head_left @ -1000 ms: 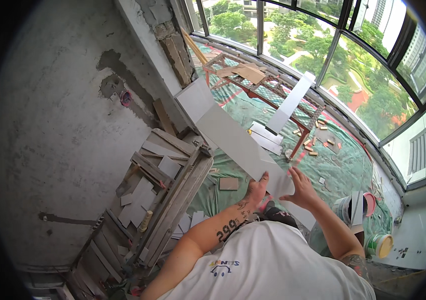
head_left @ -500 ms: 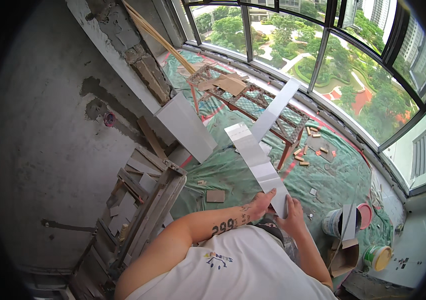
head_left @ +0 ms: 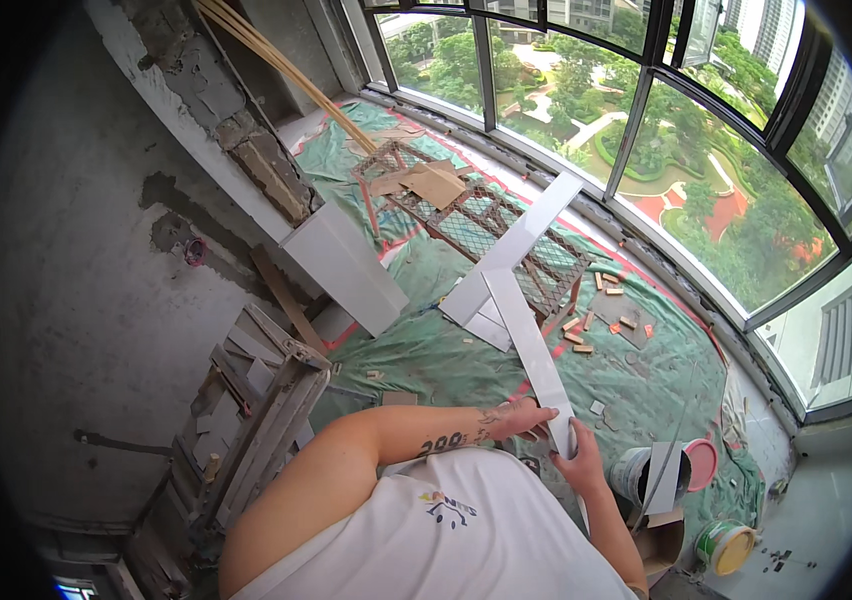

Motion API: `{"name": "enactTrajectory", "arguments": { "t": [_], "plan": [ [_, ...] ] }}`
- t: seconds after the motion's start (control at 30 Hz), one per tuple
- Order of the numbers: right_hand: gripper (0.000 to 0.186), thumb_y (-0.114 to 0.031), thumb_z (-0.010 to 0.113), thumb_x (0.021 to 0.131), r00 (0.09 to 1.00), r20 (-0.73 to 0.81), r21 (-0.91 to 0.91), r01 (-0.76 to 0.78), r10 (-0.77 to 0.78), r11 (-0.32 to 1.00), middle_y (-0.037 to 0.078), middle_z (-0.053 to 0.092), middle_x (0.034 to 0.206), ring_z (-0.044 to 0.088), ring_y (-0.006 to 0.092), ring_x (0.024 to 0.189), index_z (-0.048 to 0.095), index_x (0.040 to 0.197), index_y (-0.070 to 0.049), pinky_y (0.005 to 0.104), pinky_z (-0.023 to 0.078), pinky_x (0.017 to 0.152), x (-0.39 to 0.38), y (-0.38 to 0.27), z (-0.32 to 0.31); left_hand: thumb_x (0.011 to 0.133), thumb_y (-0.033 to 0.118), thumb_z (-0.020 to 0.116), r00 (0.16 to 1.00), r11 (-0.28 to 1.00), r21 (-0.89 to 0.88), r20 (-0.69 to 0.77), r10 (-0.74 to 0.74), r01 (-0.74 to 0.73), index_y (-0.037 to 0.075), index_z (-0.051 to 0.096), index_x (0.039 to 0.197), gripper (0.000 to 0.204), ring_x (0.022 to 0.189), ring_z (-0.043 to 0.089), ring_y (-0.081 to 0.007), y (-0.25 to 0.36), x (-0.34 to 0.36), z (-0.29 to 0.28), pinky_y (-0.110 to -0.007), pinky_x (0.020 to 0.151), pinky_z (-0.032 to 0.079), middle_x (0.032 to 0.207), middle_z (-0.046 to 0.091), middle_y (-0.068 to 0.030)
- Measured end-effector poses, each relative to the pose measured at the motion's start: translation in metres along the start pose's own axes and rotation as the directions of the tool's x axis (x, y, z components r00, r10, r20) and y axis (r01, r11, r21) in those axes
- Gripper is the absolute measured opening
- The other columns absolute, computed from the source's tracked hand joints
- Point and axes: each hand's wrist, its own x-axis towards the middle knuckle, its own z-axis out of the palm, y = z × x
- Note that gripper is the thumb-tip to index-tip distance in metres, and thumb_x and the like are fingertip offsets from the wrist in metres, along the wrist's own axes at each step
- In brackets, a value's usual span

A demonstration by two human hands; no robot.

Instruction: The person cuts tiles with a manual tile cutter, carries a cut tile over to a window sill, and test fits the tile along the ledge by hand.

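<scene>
My left hand [head_left: 524, 418] and my right hand [head_left: 578, 458] are closed on the lower end of a long, narrow, pale grey tile strip [head_left: 530, 345], the left from the left side, the right from the right. The strip slants away up and to the left; its far end overlaps, in my view, another white strip [head_left: 546, 210] lying across a rusty mesh bench [head_left: 481, 215]. Whether they touch I cannot tell. Smaller white boards [head_left: 494, 332] lie on the floor under that end.
Left are a rough wall, a stack of planks and offcuts [head_left: 266, 380], a pale panel [head_left: 341, 270] by the pillar and long timber battens [head_left: 281, 65]. Curved windows line the right. Buckets [head_left: 724, 548], a carton [head_left: 658, 545] and scattered small blocks [head_left: 614, 292] are on the green floor sheet [head_left: 636, 370].
The held strip has swung from pointing toward the pillar to pointing at the bench. My hands have moved lower in the picture, and the camera's view of the room has shifted.
</scene>
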Motion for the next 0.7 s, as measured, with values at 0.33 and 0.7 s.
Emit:
{"name": "enactTrajectory", "arguments": {
  "t": [0.33, 0.7],
  "plan": [
    [0.076, -0.019, 0.077, 0.073, 0.927, 0.066, 0.192, -0.374, 0.368, 0.907, 0.022, 0.057, 0.129, 0.057, 0.0328, 0.120, 0.047, 0.141, -0.004, 0.0391, 0.044, 0.102, 0.001, 0.029, -0.010, 0.090, 0.042, 0.061, 0.951, 0.620, 0.770, -0.055, 0.304, -0.153, 0.000, 0.064, 0.116, 0.050, 0.099, 0.067, -0.0358, -0.059, 0.044, -0.178, -0.041, 0.087, 0.053, 0.107, 0.069, -0.0218],
    [0.074, -0.027, 0.076, 0.075, 0.771, -0.088, 0.104, -0.622, 0.631, 0.776, 0.023, 0.064, 0.121, 0.064, 0.0316, 0.110, 0.049, 0.140, -0.004, 0.0381, 0.048, 0.096, -0.014, 0.080, -0.018, 0.085, 0.032, 0.058, 0.780, 0.746, 0.506, -0.625, -0.030, 0.434, 0.001, 0.066, 0.116, 0.044, 0.113, 0.063, -0.0383, -0.160, 0.008, -0.416, -0.044, 0.097, 0.050, 0.120, 0.066, -0.0226]
  ]
}}
